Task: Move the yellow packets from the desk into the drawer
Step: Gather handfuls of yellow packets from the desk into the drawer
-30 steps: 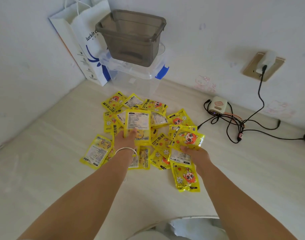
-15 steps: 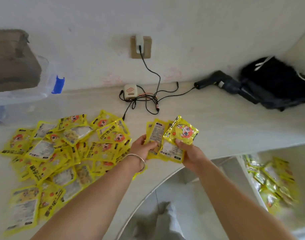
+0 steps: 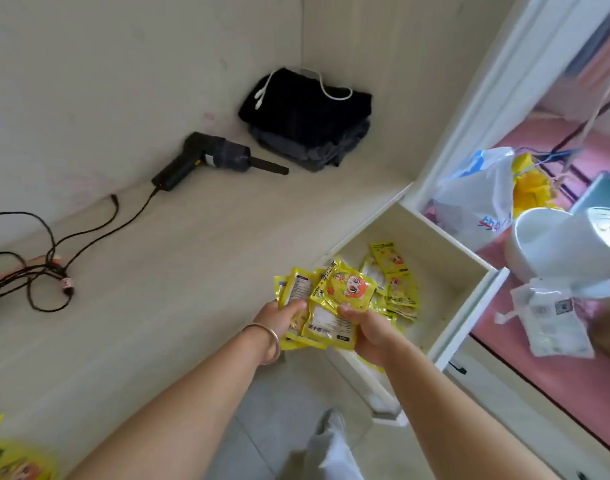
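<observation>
Both hands carry one bundle of yellow packets [image 3: 326,306] at the right edge of the table [image 3: 179,271], just over the near left corner of the open drawer [image 3: 469,296]. The left hand [image 3: 279,315] grips the left side of the bundle, its fingers curled round the packets with the thumb on top; the right hand [image 3: 367,329] grips the right side in the same way, thumb pressed on the cartoon-faced packet at the front. A bangle [image 3: 266,341] sits on the left wrist.

As for progress, several packets already lie in the drawer [image 3: 398,282], heaped toward its left side, so part of the job looks done. The held bundle is not yet released; it appears ready to be lowered or dropped in. More packets remain on the table [image 3: 9,459] at the near left corner of the view, blurred and cut by the frame, so further trips seem needed; how many are left cannot be told.

A black handheld blower [image 3: 210,159], tangled cables [image 3: 44,268] and folded dark clothing [image 3: 307,119] lie on the far part of the table.
</observation>
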A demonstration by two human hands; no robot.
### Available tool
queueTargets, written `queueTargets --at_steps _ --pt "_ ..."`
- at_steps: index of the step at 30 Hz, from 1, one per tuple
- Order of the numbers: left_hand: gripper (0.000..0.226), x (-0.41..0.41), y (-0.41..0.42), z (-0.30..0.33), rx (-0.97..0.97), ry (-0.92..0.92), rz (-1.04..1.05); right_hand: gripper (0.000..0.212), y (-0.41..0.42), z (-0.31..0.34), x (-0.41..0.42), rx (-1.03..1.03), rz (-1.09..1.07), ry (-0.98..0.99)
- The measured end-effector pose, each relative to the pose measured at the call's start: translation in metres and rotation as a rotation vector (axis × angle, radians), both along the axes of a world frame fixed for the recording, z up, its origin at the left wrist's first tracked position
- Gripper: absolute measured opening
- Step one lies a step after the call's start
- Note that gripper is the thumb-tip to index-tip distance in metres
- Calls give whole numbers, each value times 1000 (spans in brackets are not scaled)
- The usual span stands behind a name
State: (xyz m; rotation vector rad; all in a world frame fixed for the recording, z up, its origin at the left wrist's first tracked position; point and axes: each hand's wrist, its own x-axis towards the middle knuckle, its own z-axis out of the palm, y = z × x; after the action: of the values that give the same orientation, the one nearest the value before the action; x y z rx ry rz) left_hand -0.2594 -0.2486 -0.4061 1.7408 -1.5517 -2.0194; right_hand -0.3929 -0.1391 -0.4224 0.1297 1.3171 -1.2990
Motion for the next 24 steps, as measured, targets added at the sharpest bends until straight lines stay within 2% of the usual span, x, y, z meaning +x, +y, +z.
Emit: queueTargets --at_steps 2,5,7,10,14,18,24 --pt "50 -39 11 -10 16 -37 -14 15 16 -4 -37 38 -30 -14" --pt "40 -85 27 -28 69 -64 -74 15 38 -12 -83 101 -58 -2" --pt "51 -105 36 -34 89 -121 -116 17 47 -20 -104 159 -82 10" --pt "82 -129 38 -48 117 -168 -138 19 53 -40 -118 277 -114 22" --pt "81 -150 30 -68 80 -265 -170 36 54 -76 -130 468 -197 39" --pt "79 -161 21 -100 75 -375 -189 11 48 -100 -131 603 -272 4" --pt "78 -174 16 -140 80 -543 -279 31 33 -132 -131 814 -216 31"
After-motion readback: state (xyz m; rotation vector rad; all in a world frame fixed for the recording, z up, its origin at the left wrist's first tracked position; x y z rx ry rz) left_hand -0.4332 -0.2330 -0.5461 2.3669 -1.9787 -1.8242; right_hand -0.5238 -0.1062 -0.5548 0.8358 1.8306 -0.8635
